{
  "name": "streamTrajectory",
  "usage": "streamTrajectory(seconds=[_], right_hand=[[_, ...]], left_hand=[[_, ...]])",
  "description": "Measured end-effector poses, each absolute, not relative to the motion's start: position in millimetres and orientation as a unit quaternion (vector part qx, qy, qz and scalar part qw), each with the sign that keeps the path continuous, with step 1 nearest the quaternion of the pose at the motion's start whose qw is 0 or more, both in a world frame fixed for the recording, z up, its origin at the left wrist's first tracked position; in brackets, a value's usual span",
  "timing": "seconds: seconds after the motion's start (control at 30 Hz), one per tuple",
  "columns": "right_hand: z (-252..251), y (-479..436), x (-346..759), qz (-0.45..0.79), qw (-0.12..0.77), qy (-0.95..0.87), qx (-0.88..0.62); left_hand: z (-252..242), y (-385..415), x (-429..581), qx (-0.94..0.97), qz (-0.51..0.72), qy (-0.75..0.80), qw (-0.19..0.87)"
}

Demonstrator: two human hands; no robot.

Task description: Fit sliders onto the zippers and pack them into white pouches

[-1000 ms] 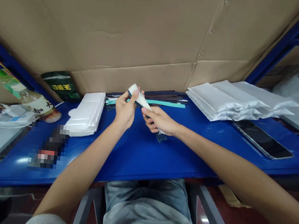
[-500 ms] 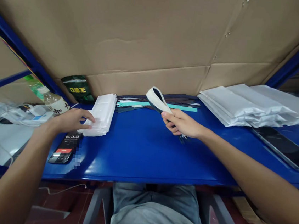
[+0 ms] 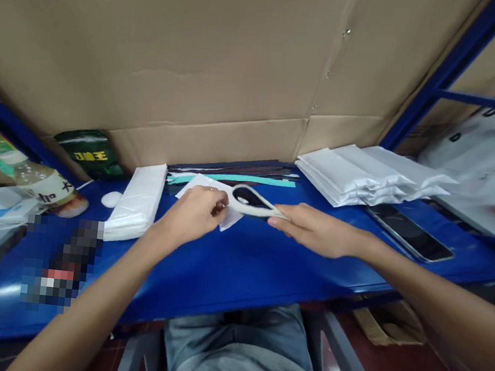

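Observation:
My right hand (image 3: pixel 313 231) pinches the ends of a folded white strap loop (image 3: pixel 252 204) with a dark inner side, held low over the blue table (image 3: pixel 239 267). My left hand (image 3: pixel 194 212) grips a small white bag (image 3: pixel 211 196) at the loop's folded end, fingers closed on it. The loop's tip meets the bag's edge. A stack of the same white bags (image 3: pixel 137 200) lies to the left of my left hand. Behind both hands, a row of dark and teal straps (image 3: pixel 235 175) lies along the cardboard wall.
A pile of larger white packets (image 3: pixel 363 174) sits at the back right, with a phone (image 3: pixel 408 232) beside it. On the left lie a bottle (image 3: pixel 31 177), a green packet (image 3: pixel 89 151) and a blurred phone (image 3: pixel 60 260). Cardboard (image 3: pixel 199 56) walls the back.
My left hand took a white bag from the stack on the left and brought it to the strap loop. My right hand lowered the loop toward the table.

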State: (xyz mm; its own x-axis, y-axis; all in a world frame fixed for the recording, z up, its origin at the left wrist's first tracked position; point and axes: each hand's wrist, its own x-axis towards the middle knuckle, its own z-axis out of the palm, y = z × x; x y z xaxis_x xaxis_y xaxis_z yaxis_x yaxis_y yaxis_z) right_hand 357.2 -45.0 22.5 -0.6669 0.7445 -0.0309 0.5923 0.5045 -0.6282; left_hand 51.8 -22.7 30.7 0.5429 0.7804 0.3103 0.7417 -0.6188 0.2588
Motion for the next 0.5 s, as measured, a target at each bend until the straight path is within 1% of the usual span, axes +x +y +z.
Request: streamTrajectory(seconds=[0.07, 0.13, 0.2, 0.27, 0.33, 0.4, 0.5], right_hand=[[17.8, -51.3, 371.4, 0.285, 0.061, -0.861, -0.416], [12.5, -53.5, 385.7, 0.289, 0.005, -0.851, -0.438], [8.9, -51.9, 398.3, 0.306, -0.042, -0.834, -0.458], [7.8, -47.5, 407.8, 0.318, -0.069, -0.820, -0.471], [8.5, -41.3, 413.2, 0.326, -0.075, -0.815, -0.473], [9.6, -34.0, 414.7, 0.338, -0.079, -0.815, -0.465], [10.2, -22.0, 412.8, 0.355, -0.094, -0.817, -0.444]], left_hand=[[21.4, -23.9, 78.4, 0.854, 0.261, 0.443, 0.081], [10.5, -28.5, 96.5, 0.830, 0.308, 0.446, 0.130], [0.6, -35.3, 107.5, 0.827, 0.308, 0.435, 0.181], [-5.4, -40.0, 110.1, 0.844, 0.279, 0.407, 0.209], [-7.6, -37.8, 103.9, 0.883, 0.243, 0.356, 0.186], [-9.2, -27.6, 91.7, 0.921, 0.198, 0.312, 0.127], [-17.5, -6.6, 74.0, 0.940, 0.113, 0.314, 0.073]])
